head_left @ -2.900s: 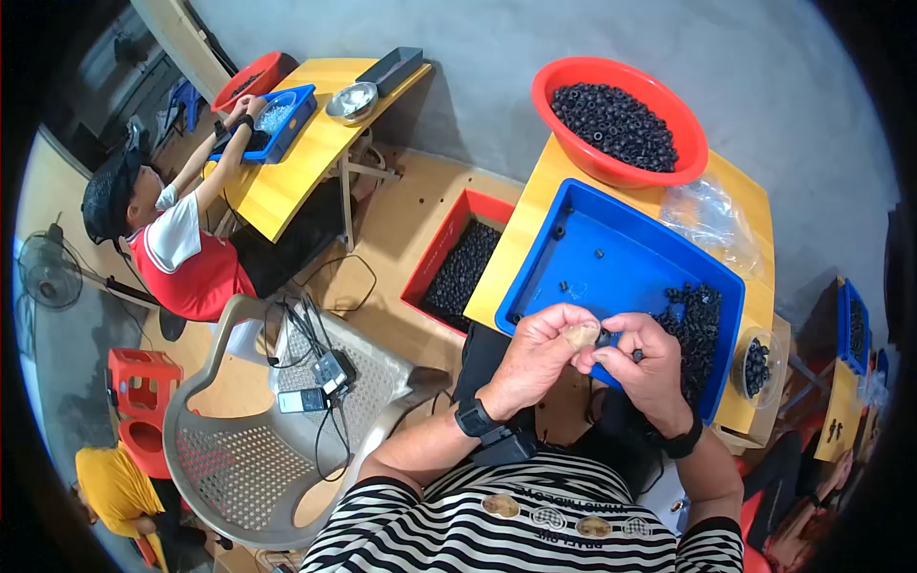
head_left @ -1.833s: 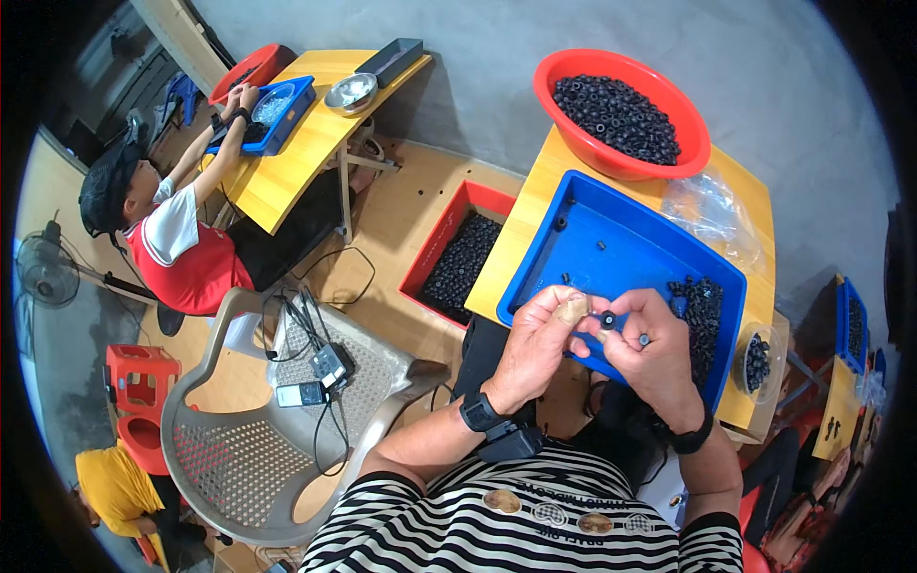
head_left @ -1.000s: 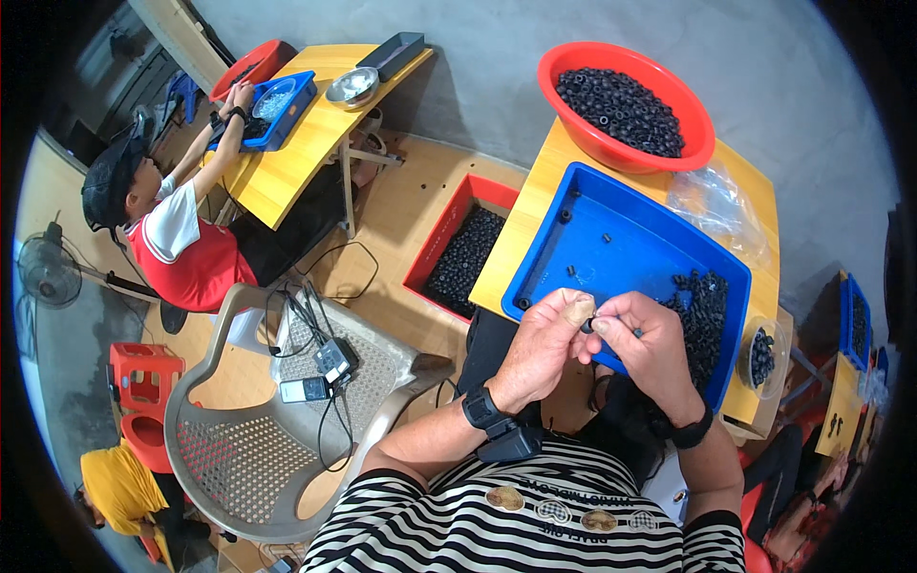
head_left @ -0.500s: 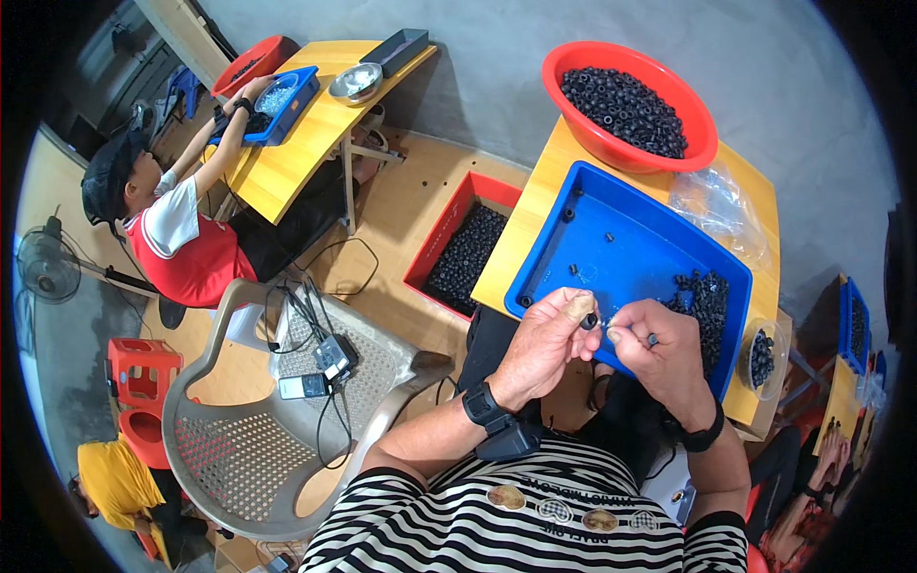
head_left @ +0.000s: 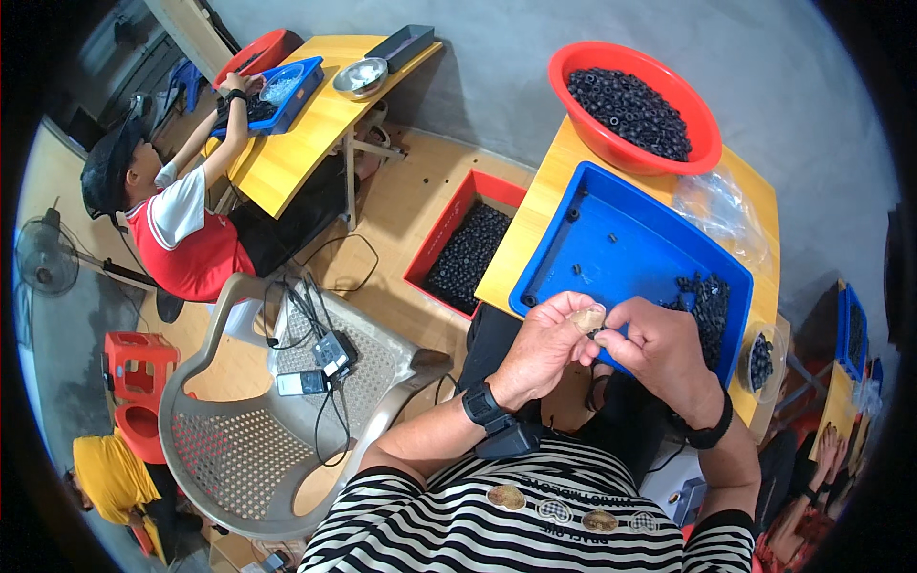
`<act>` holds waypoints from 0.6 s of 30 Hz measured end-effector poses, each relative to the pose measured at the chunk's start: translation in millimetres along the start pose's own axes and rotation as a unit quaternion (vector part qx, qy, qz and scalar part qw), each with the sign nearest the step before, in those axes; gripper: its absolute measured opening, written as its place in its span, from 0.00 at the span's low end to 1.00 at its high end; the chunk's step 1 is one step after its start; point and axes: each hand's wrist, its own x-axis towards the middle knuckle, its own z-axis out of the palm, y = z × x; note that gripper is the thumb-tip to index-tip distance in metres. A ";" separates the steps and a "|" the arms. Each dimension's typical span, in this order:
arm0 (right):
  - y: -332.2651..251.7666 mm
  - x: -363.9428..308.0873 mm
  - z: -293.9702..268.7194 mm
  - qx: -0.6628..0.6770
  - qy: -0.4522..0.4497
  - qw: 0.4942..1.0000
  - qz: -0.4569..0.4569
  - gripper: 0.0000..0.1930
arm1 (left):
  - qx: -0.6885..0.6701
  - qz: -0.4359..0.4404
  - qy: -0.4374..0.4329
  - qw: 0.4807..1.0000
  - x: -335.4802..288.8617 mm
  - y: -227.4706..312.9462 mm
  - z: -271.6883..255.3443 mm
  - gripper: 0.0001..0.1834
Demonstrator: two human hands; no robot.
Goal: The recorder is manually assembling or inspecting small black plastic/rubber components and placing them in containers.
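My left hand is closed in a pinch on a small black ring-shaped part, mostly hidden by the fingers. A beige cover shows on its thumb. Pressed up against it, my right hand is closed too, thumb and forefinger meeting at the same black part. Whatever else its curled fingers hold is hidden. Both hands are over the near edge of a blue tray. Small black parts are heaped at the tray's right end, with a few scattered at its left.
A red basin of black rings and a clear plastic bag lie beyond the tray. A clear bowl stands right. On the floor are a red bin and a grey chair with cables. A co-worker sits far left.
My right hand has moved left to meet my left hand. The black part in my left fingers, plainly visible before, is now mostly covered; a small dark piece at my right fingers no longer shows.
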 end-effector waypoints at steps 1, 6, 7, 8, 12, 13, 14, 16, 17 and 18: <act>1.8 -1.4 0.3 0.053 -0.017 0.997 0.060 0.08 | -0.027 -0.017 0.005 0.999 -1.4 1.6 1.9 0.07; 5.3 -10.5 15.0 0.165 0.006 0.980 0.114 0.12 | -0.114 -0.075 -0.005 0.991 0.0 2.4 -1.2 0.07; 5.3 -11.5 19.2 0.174 0.027 0.977 0.117 0.12 | -0.113 -0.081 0.000 0.990 0.0 2.5 -1.0 0.08; 5.2 -12.6 22.8 0.182 0.048 0.975 0.119 0.12 | -0.112 -0.087 0.005 0.990 -0.2 2.6 -0.8 0.08; 7.1 -16.5 32.4 0.172 0.056 0.975 0.126 0.12 | -0.081 -0.075 0.003 0.994 0.5 -1.9 -3.0 0.09; 8.4 -17.0 32.8 0.168 0.065 0.977 0.118 0.12 | -0.070 -0.064 -0.005 0.996 0.5 -3.1 -4.6 0.09; 9.1 -17.5 32.5 0.163 0.073 0.978 0.110 0.12 | -0.059 -0.052 -0.013 0.997 0.0 -3.6 -5.2 0.09; 9.9 -17.5 28.9 0.165 0.075 0.977 0.109 0.12 | -0.077 -0.057 -0.021 0.995 -2.5 0.0 -2.8 0.08; 10.4 -17.5 26.9 0.166 0.076 0.977 0.109 0.12 | -0.096 -0.061 -0.027 0.993 -3.6 1.5 -2.2 0.08; 11.1 -17.6 24.8 0.166 0.077 0.977 0.108 0.12 | -0.095 -0.061 -0.028 0.993 -5.1 2.0 -2.5 0.08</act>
